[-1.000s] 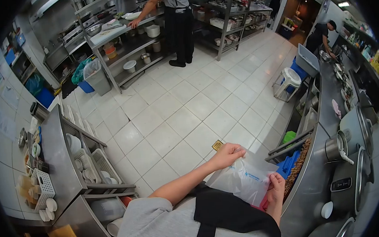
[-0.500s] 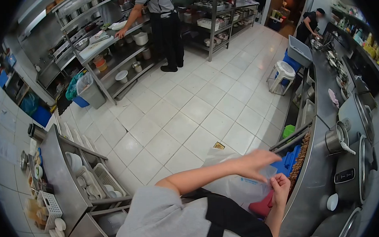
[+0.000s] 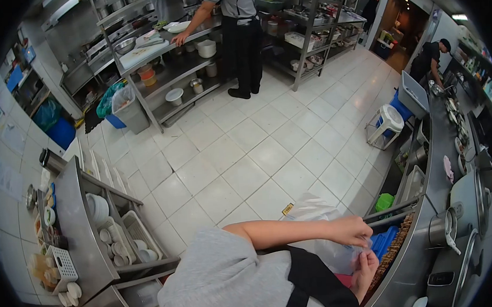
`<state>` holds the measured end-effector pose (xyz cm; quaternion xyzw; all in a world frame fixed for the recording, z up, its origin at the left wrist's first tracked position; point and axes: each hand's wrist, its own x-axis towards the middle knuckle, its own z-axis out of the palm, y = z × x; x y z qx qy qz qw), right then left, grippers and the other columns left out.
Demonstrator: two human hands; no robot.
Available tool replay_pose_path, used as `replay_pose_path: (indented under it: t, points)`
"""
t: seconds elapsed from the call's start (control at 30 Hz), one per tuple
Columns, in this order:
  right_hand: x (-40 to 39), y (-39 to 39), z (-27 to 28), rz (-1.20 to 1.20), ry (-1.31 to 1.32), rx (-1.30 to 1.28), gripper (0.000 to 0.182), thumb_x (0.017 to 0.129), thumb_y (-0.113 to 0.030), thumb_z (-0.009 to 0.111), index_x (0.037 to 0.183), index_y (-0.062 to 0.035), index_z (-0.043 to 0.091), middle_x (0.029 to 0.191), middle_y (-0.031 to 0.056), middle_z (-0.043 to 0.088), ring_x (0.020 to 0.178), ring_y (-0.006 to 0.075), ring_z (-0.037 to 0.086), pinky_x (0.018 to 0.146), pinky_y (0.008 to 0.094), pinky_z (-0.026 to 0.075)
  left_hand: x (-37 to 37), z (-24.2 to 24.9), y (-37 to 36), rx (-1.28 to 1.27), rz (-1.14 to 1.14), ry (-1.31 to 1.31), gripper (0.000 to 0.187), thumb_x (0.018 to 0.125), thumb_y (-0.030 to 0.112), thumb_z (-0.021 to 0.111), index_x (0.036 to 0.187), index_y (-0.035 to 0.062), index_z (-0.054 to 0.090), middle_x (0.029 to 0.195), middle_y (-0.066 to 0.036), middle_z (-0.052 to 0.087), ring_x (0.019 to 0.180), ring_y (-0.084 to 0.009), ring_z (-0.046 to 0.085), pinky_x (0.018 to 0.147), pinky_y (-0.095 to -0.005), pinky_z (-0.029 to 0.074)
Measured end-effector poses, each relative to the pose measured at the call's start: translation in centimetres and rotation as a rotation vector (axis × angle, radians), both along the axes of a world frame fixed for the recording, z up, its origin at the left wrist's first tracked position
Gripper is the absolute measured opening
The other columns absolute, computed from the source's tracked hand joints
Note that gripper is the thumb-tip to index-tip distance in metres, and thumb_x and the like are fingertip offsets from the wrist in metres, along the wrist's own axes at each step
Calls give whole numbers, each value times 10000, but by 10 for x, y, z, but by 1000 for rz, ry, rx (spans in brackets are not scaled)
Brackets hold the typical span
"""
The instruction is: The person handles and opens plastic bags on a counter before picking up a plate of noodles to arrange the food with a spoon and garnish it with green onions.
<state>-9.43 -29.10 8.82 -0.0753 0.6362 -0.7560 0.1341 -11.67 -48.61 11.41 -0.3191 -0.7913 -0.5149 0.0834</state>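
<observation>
At the lower right, my left hand [image 3: 349, 231] is closed on the upper edge of a translucent plastic bag [image 3: 331, 254]. Just below it, my right hand [image 3: 366, 263] pinches the same bag near its edge, the two hands close together. Pale plastic spreads out beneath my forearm and beyond it. Beside the hands lies a blue plastic item [image 3: 382, 243], and a red item [image 3: 344, 280] shows partly under the bag. A long row of brown sticks [image 3: 393, 251] runs along the counter edge.
A steel counter [image 3: 413, 256] with pots and a cooker [image 3: 441, 279] stands on the right. On the left are shelves with white bowls [image 3: 97, 209]. A white stool [image 3: 389, 118] stands on the tiled floor. Two people work farther off, one [image 3: 240, 41] at a rack, another [image 3: 429, 60] at the far counter.
My left hand has come down and closed on the bag near my right hand. The view has shifted, so the room appears lower and farther right. The far person leans over the counter.
</observation>
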Motion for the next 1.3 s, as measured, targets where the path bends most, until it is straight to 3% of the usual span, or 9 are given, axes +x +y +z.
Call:
replay_pose_path:
  t: [0.23,0.3,0.43,0.63,0.73,0.9,1.0,1.13,1.3]
  points:
    - [-48,-59,24,55,82,90,124,676,-27,626,710,-38,508,622,-12,492,545,58,467,478,190,374,-40,1,-49,149,58,-116,172,773,180,601,742,28,526,598,-113,518,507,-201,472,495,-309,392]
    - [-54,-59,31,104,-7,74,103,735,-59,607,809,-8,558,647,-1,519,569,63,490,499,189,395,-60,-8,-54,194,28,-200,111,805,93,579,761,-4,550,618,-27,514,564,-69,440,503,-241,391]
    - [-44,-38,37,-66,12,70,91,789,-87,578,799,3,577,663,13,550,579,61,497,511,190,398,-73,15,-43,192,-32,-352,100,815,86,573,766,-2,569,635,7,530,587,-51,467,535,-211,397]
    - [-19,22,31,-423,95,274,180,715,-133,681,666,-21,549,554,-10,522,494,53,477,448,203,367,-79,48,34,66,-140,130,292,683,63,625,968,61,558,1090,-116,522,1032,-250,489,880,-358,384]
    - [8,50,45,-487,49,347,221,698,-89,697,617,-71,493,530,-55,474,458,13,403,404,181,278,-63,69,79,-276,-544,441,381,584,56,606,956,120,551,1293,-96,365,1244,-311,275,999,-554,164]
    - [70,102,48,-654,62,293,183,702,-76,690,685,-66,508,524,-68,440,462,6,368,411,179,260,-53,64,161,-295,-814,576,142,620,97,654,712,83,546,1223,-69,441,1219,-287,317,1005,-549,160]
    - [113,132,54,-742,165,218,268,739,-106,660,954,-33,519,669,-20,499,563,40,424,499,184,332,-38,64,205,-221,-959,563,129,638,107,674,675,78,553,1019,-17,535,1122,-228,425,1002,-534,195]
    - [164,169,62,-791,371,777,157,722,-124,642,827,-31,572,973,47,505,879,152,484,763,278,383,-2,75,264,-240,-1117,656,133,653,140,676,658,69,563,877,-12,533,1083,-197,445,1005,-550,184]
    - [223,222,81,-961,492,650,129,715,-112,629,659,-28,549,921,70,562,906,183,502,810,305,378,28,80,334,-263,-1170,700,129,696,176,655,662,67,594,908,-20,538,1099,-206,435,1006,-547,181]
